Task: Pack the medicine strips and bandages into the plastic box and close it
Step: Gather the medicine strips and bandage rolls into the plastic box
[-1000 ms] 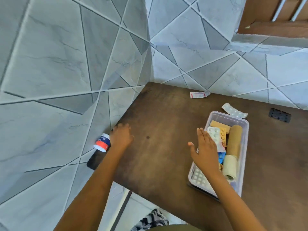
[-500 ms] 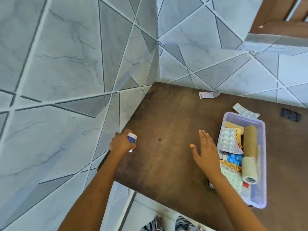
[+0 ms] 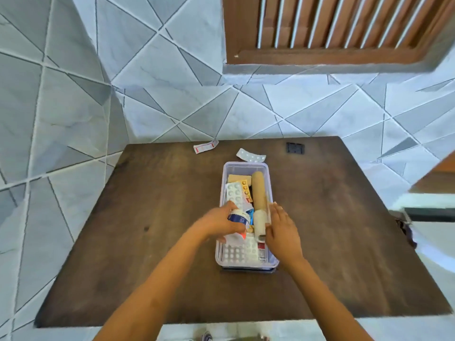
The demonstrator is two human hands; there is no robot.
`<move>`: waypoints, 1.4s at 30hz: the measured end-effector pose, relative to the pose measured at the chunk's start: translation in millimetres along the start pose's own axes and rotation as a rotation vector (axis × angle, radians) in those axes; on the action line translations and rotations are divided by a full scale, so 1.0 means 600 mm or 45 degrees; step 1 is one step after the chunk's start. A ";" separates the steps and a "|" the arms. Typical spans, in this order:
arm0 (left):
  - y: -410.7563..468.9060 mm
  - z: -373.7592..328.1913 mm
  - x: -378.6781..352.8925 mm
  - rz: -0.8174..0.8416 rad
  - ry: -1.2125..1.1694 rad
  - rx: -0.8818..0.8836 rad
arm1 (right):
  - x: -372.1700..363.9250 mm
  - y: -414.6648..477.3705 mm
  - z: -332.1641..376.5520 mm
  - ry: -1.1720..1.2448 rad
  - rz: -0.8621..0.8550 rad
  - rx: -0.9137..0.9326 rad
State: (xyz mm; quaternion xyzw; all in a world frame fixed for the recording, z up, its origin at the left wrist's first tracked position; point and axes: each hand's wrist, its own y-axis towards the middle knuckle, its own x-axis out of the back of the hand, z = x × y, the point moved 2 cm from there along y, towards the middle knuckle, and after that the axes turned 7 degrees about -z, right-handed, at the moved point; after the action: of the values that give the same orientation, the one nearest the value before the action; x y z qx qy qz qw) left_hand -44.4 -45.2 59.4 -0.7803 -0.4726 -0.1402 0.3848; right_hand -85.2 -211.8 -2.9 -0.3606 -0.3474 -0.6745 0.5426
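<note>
- Packing looks well on to us: the plastic box [image 3: 223, 193] stands on the table [image 3: 147, 217], about midway between its left and right edges and a little toward the far edge, and it is already crowded.
- Inside we see a tan bandage roll [image 3: 259, 190] along the right wall and a white bandage roll [image 3: 259, 223] in line with it on the near side. A white blister strip [image 3: 234, 193] and an orange strip [image 3: 246, 190] lie on the left, and more white strips [image 3: 237, 253] lie flat at the near end.
- The left hand [image 3: 219, 225] is over the box's left wall, fingers curled round a small white item with a blue band [image 3: 237, 218]. We cannot tell what it is, and we judge it is about to go in.
- The right hand [image 3: 280, 233] grips nothing. Its fingers are straight and together, lying along the right wall beside the white bandage roll, seemingly steadying the box.
- Left to pack, as we read it: a silver strip [image 3: 251, 156] just beyond the box's far end, and a red-and-white strip [image 3: 205, 146] and a dark strip [image 3: 295, 148], both near the table's far edge.
- The box is uncovered. A dark edge [image 3: 246, 269] peeps from under its near end; it may be the lid, but we cannot tell. Closing is not yet done.
</note>
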 end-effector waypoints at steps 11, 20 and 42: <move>0.000 -0.032 -0.065 -0.202 1.151 0.051 | -0.018 0.002 -0.025 0.270 -0.024 0.037; 0.000 -0.022 -0.074 -0.052 0.991 -0.017 | -0.020 0.004 -0.031 0.322 -0.045 0.072; 0.007 0.002 -0.084 -0.072 0.202 0.024 | -0.028 0.009 -0.042 0.652 -0.092 -0.053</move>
State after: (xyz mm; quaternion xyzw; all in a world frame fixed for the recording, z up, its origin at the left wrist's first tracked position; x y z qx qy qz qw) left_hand -66.7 -76.9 27.1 -0.7494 -0.4637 -0.2081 0.4243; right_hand -79.9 -226.2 -29.6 -0.1766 -0.1974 -0.7696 0.5810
